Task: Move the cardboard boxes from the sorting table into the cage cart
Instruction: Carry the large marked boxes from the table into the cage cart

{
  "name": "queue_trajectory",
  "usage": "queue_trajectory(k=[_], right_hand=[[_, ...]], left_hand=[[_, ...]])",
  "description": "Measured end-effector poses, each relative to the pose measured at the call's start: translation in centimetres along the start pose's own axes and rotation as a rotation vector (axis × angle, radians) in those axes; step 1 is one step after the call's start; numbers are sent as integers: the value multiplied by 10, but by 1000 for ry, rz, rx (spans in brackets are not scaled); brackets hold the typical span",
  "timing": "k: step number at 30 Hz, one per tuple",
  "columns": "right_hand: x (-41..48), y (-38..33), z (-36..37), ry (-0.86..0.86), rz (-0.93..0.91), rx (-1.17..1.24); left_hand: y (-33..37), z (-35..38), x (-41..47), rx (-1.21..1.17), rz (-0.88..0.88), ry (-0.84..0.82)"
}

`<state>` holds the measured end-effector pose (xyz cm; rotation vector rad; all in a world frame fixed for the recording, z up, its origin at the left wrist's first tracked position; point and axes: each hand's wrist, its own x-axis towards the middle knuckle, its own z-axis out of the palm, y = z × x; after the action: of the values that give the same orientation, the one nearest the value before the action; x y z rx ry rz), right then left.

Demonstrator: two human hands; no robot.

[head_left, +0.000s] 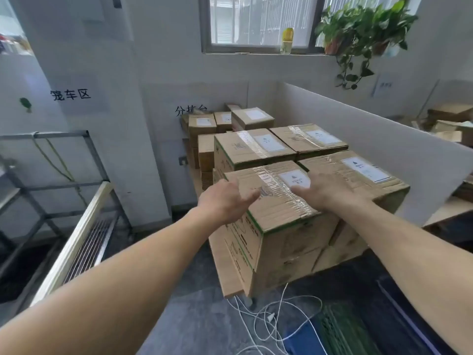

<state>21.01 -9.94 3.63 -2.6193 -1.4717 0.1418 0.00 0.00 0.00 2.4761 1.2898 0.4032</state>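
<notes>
**Both Hands on the Front Carton, Nothing Lifted Yet**

Reaching in with the left hand (225,201) at the upper left edge of the nearest box (279,216): thumb stretched across the taped top, fingers hidden over the far side, so no telling whether gripping or only touching. Pressing the right hand (330,193) flat on the same lid, fingers spread, just beside the white label (294,178).

Not yet raised, by the look of it: sitting square at the front left corner of the stack, centre frame, touching a neighbour box (358,175) to its right. Behind, two more large cartons (253,147); beyond those, smaller boxes (230,120) against the wall, upper centre.

Over at the left of frame, the cage cart (64,187), with no carton seen in the part shown. Likely near the start, then, with the whole pile left to carry across.
</notes>
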Motion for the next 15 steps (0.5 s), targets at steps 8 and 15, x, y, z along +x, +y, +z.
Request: queue_trajectory(k=[8,15], right_hand=[[24,16,14,-41,32,9],[38,26,23,-19,64,-23]], left_hand=[[-2,21,11,-16,-65,-36],[1,33,16,-21,-96,-46]])
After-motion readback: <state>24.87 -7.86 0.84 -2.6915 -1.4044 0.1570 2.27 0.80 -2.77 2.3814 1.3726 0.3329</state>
